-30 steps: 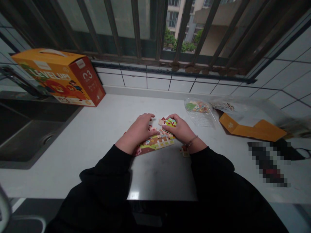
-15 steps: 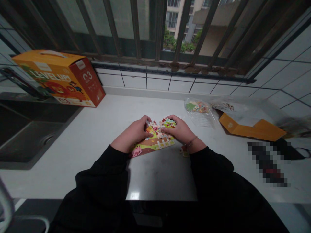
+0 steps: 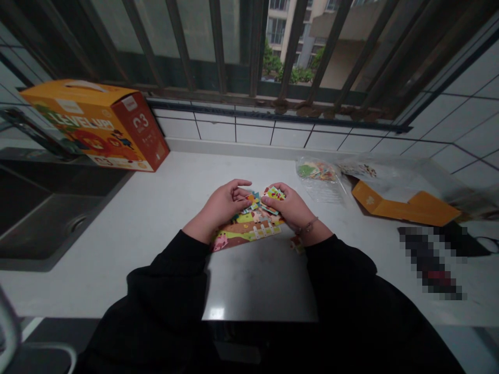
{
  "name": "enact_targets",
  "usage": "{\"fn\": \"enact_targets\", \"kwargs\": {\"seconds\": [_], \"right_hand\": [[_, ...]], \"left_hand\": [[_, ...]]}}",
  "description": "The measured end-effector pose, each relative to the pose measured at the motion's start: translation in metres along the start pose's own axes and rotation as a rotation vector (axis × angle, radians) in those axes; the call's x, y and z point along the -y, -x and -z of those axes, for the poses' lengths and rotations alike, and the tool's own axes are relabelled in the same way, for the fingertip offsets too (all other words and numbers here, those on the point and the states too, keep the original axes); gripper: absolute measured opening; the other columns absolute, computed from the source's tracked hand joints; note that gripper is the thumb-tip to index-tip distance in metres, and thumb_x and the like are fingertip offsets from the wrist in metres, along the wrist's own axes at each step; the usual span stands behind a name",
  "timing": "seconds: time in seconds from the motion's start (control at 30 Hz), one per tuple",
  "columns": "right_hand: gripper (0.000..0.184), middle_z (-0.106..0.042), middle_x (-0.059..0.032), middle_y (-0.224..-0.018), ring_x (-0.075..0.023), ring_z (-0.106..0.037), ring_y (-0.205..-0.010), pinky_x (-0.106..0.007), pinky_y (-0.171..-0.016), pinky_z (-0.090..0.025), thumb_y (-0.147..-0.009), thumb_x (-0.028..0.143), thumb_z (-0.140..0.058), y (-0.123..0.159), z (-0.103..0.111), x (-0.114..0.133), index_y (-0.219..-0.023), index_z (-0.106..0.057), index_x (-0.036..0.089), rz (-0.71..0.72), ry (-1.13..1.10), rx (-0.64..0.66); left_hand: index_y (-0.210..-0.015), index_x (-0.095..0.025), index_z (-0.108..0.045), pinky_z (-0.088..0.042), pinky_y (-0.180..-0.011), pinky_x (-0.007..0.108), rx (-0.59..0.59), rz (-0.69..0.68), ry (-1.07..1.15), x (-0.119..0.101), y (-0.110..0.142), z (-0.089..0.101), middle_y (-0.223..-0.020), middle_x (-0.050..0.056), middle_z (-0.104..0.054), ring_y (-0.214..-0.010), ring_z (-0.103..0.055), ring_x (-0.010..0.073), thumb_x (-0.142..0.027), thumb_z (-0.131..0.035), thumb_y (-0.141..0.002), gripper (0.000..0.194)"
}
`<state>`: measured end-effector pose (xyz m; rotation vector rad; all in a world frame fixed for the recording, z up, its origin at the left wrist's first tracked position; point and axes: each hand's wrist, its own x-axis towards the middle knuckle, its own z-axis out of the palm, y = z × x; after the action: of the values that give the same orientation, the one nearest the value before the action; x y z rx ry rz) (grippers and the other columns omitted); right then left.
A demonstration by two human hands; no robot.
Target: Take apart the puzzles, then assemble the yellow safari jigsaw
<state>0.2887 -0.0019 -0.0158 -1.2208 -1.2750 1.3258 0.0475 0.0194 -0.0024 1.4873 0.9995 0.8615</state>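
A partly joined cardboard jigsaw puzzle [image 3: 246, 234] lies mid-frame on the white counter [image 3: 156, 208]. The left hand [image 3: 220, 210] is open, fingers spread just beside loose pieces. The right hand [image 3: 286, 205] curls over a piece, its grip unclear. A plastic bag of pieces [image 3: 317, 179] lies upper right, an orange box [image 3: 93, 124] upper left.
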Motion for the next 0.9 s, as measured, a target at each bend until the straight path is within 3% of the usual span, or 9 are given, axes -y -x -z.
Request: {"fn": "enact_targets", "kwargs": {"seconds": [0.17,0.33,0.47,0.57,0.73,0.8,0.9], "right_hand": [[0.062,-0.079,-0.0002,-0.095,-0.0234,-0.076,-0.081,-0.039,-0.078,-0.065,-0.068,0.061,-0.100,0.004,-0.001,0.007,-0.109,-0.067,0.028,-0.029,-0.085,0.062],[0.059,-0.081,0.0002,-0.098,-0.0240,-0.077,-0.087,-0.040,-0.084,-0.065,-0.067,0.053,-0.102,0.009,-0.007,0.013,-0.108,-0.069,0.027,0.000,-0.040,0.161],[0.058,-0.079,0.0012,-0.097,-0.0252,-0.076,-0.087,-0.040,-0.082,-0.064,-0.068,0.054,-0.099,0.007,-0.009,0.011,-0.107,-0.064,0.029,0.031,0.025,0.136],[0.060,-0.077,0.0002,-0.099,-0.0252,-0.075,-0.088,-0.040,-0.081,-0.064,-0.070,0.059,-0.097,0.004,-0.007,0.008,-0.110,-0.062,0.029,0.066,0.033,0.026],[0.054,-0.074,-0.0026,-0.108,-0.0263,-0.071,-0.100,-0.040,-0.090,-0.060,-0.077,0.056,-0.093,0.003,0.000,0.009,-0.113,-0.064,0.029,0.235,0.228,-0.205],[0.052,-0.075,-0.0036,-0.112,-0.0268,-0.070,-0.103,-0.041,-0.094,-0.059,-0.079,0.052,-0.093,0.004,0.001,0.009,-0.115,-0.065,0.029,0.281,0.287,-0.176],[0.050,-0.077,-0.0041,-0.114,-0.0274,-0.072,-0.104,-0.042,-0.096,-0.057,-0.077,0.047,-0.096,0.003,0.001,0.008,-0.114,-0.069,0.028,0.305,0.439,0.010]], "left_hand": [[-0.124,-0.021,-0.074,-0.063,-0.087,0.036,-0.145,0.076,-0.063,0.012,-0.007,0.004,-0.111,0.008,-0.081,-0.095,-0.079,0.0191,-0.011,-0.072,-0.092,0.033],[-0.131,-0.023,-0.071,-0.064,-0.089,0.037,-0.026,0.034,0.054,0.003,-0.001,-0.010,-0.121,0.009,-0.081,-0.100,-0.080,0.0199,-0.011,-0.067,-0.095,0.038],[-0.130,-0.024,-0.066,-0.064,-0.094,0.037,0.000,-0.010,0.063,-0.008,0.003,-0.022,-0.125,0.009,-0.080,-0.107,-0.079,0.0201,-0.014,-0.065,-0.099,0.032],[-0.118,-0.023,-0.065,-0.063,-0.094,0.038,-0.080,-0.026,-0.057,-0.009,0.003,-0.026,-0.117,0.008,-0.080,-0.105,-0.077,0.0210,-0.023,-0.064,-0.104,0.015],[-0.110,-0.025,-0.069,-0.060,-0.101,0.046,-0.311,-0.035,-0.377,-0.005,-0.001,-0.016,-0.116,0.008,-0.079,-0.108,-0.073,0.0263,-0.024,-0.060,-0.103,0.011],[-0.109,-0.025,-0.070,-0.058,-0.105,0.049,-0.360,-0.001,-0.476,-0.003,-0.003,-0.008,-0.117,0.009,-0.080,-0.110,-0.073,0.0286,-0.023,-0.057,-0.105,0.015],[-0.118,-0.021,-0.073,-0.055,-0.112,0.051,-0.318,-0.004,-0.637,-0.001,-0.004,-0.001,-0.126,0.014,-0.079,-0.120,-0.071,0.0316,-0.019,-0.054,-0.104,0.023]]}}
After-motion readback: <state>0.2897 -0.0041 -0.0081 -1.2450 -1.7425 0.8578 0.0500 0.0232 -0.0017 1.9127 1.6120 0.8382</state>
